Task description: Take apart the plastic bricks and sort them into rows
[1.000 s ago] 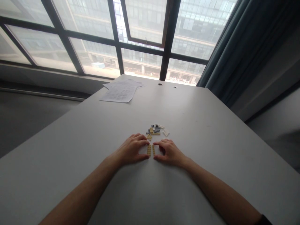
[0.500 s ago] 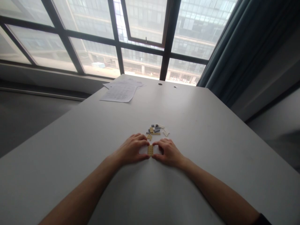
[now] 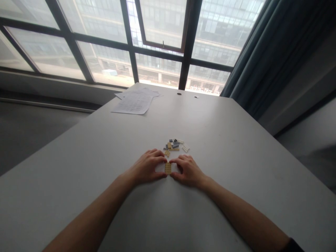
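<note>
A tan studded building plate (image 3: pixel 168 168) lies between my two hands, its long side pointing away from me. My left hand (image 3: pixel 151 166) grips its left side, thumb at the near corner and index finger at the far one. On the right side my right hand (image 3: pixel 187 169) pinches it the same way. Just beyond the fingers sits a smaller tan piece (image 3: pixel 167 153). Behind that is a loose pile of building bricks, with grey pieces (image 3: pixel 175 145), a tan brick (image 3: pixel 169 145) and small black pieces (image 3: pixel 175 140). A white piece (image 3: pixel 185 148) lies right of the pile.
The white table (image 3: pixel 215 140) reaches to the windows (image 3: pixel 157 68). Printed sheets of paper (image 3: pixel 133 103) lie at its far left. Two round holes show near the far edge, one a dark hole (image 3: pixel 179 93). A dark curtain (image 3: pixel 252 70) hangs at the right.
Almost nothing differs. Both hands stay on the tan plate, and my right fingertips have shifted very slightly left.
</note>
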Tool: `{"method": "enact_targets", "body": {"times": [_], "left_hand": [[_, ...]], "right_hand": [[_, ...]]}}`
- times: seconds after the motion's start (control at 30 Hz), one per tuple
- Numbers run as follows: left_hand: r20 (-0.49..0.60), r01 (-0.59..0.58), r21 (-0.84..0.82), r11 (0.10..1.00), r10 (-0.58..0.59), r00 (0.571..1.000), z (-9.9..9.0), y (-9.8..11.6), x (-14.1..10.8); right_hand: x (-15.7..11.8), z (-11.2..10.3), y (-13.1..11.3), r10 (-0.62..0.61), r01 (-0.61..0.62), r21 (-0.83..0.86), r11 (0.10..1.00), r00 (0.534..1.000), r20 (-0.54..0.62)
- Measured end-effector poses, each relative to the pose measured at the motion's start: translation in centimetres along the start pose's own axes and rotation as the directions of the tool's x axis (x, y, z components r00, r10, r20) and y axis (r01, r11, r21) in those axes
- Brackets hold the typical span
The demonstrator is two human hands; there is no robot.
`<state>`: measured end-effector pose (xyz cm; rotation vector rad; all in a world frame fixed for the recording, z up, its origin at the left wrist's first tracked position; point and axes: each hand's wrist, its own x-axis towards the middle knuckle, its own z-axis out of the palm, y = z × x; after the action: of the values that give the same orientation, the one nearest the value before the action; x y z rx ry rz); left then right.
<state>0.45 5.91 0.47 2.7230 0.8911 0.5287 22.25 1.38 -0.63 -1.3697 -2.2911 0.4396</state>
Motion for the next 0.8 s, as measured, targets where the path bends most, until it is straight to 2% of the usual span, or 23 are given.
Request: {"method": "enact_targets", "body": {"times": [0.37, 0.5, 0.67, 0.8], "left_hand": [[-0.023, -0.013, -0.020, 1.000, 0.013, 1.000, 0.1, -0.3, -0.1], [-0.078, 0.003, -0.051, 0.999, -0.007, 0.997, 0.3, -0.8, 0.0], [-0.178, 0.103, 0.099, 0.990, -0.084, 0.980, 1.1, -1.5, 0.5], [-0.172, 0.075, 0.174, 0.982, -0.045, 0.984, 1.5, -1.6, 0.9]], "right_hand": [[0.0, 0.1, 0.0, -0.009, 0.009, 0.027, 1.000, 1.000, -0.007], [0.1, -0.2, 0.7, 0.051, -0.047, 0.070, 0.996, 0.997, -0.059], [0.2, -0.6, 2.2, 0.159, -0.163, -0.003, 0.987, 0.964, -0.211], [0.2, -0.7, 3.0, 0.178, -0.203, -0.096, 0.975, 0.960, -0.217]]}}
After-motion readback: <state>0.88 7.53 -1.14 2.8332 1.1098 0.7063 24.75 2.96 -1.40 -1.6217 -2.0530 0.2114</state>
